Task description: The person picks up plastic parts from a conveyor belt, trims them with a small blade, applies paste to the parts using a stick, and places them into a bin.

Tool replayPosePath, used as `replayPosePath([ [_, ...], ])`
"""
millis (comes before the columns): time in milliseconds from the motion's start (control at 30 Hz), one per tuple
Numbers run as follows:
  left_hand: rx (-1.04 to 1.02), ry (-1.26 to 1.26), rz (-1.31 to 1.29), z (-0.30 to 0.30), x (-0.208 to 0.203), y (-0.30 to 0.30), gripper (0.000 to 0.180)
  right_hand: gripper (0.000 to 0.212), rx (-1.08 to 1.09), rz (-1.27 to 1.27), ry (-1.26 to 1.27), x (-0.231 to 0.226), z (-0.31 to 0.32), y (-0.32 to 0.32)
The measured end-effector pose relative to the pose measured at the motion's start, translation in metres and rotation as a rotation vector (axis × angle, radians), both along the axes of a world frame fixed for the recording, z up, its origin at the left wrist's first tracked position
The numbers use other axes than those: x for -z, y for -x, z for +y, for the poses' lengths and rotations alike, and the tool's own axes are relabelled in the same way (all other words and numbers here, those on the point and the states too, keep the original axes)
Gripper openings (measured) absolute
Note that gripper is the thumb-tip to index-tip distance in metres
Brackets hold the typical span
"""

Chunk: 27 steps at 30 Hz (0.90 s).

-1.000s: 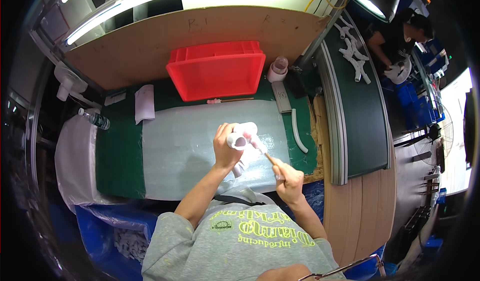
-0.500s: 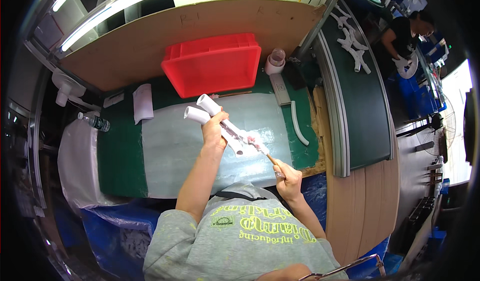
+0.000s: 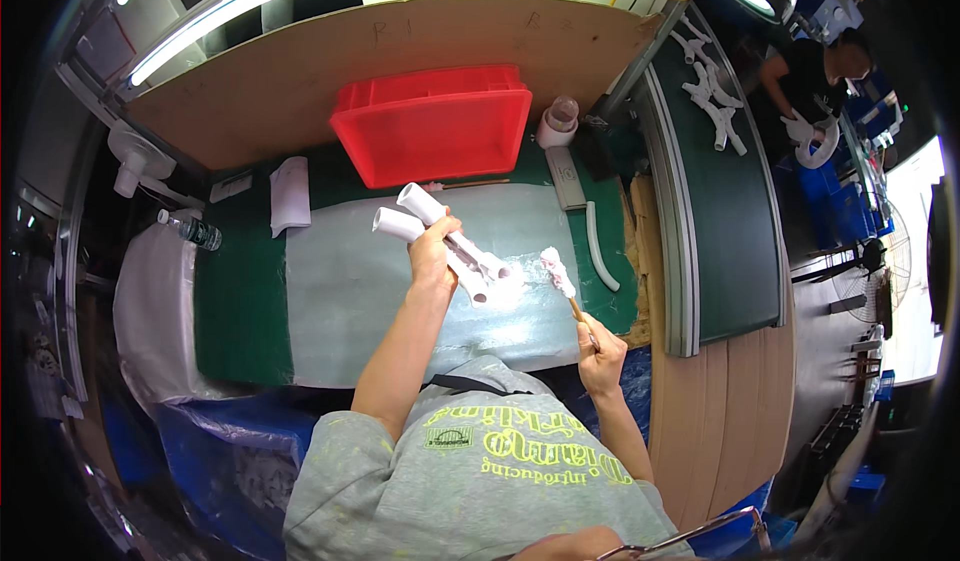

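Note:
My left hand [image 3: 432, 253] is wrapped round two white branched pipe fittings [image 3: 399, 224], held side by side and tilted over the pale sheet [image 3: 350, 301] on the bench. Their wide open ends point up and left, their narrower ends down and right. In my right hand [image 3: 600, 351] is a stick with a wooden handle [image 3: 577, 309]. White, slightly pinkish material [image 3: 558, 267] covers its head, which stands apart from the fittings, to their right. Fingers of my right hand close round the handle.
Behind the sheet stands a red bin [image 3: 430, 126]. At right lie a curved white tube [image 3: 600, 246], a grey box [image 3: 566, 179] and a cup on a white holder [image 3: 558, 123]. A plastic bottle [image 3: 190, 229] lies at left. Beyond a green conveyor [image 3: 725, 231] with white fittings, a person [image 3: 805, 91] works.
The stick's coated head has moved off the fittings' lower ends, up and to the right. My right hand shifted right with it; my left hand keeps its hold, nearly still.

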<state>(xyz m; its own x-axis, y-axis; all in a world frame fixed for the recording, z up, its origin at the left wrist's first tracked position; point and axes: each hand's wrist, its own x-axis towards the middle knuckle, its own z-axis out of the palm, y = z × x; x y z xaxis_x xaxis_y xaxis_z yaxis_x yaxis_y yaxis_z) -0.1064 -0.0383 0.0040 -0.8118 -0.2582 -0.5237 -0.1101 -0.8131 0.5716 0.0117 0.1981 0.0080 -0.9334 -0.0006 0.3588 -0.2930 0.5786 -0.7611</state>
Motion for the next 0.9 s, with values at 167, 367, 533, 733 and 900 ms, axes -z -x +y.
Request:
replayPosePath([
  [167,0.012,-0.066,0.061,0.002,-0.004,-0.003,0.035,0.018,-0.019,0.046,-0.027,-0.005,-0.002,-0.011],
  [367,0.009,-0.049,0.046,0.006,-0.001,-0.003,0.036,0.018,-0.051,0.092,-0.036,-0.013,-0.013,-0.016],
  [533,0.044,-0.057,0.035,0.008,0.000,-0.001,0.034,0.019,-0.135,0.128,-0.044,-0.003,-0.021,-0.004],
  [733,0.036,-0.111,0.044,0.005,-0.002,0.000,0.036,0.019,-0.060,0.109,-0.054,-0.005,-0.010,-0.001],
  [900,0.074,-0.097,0.007,0.007,0.001,0.002,0.034,0.021,-0.183,0.021,-0.129,-0.004,-0.016,-0.001],
])
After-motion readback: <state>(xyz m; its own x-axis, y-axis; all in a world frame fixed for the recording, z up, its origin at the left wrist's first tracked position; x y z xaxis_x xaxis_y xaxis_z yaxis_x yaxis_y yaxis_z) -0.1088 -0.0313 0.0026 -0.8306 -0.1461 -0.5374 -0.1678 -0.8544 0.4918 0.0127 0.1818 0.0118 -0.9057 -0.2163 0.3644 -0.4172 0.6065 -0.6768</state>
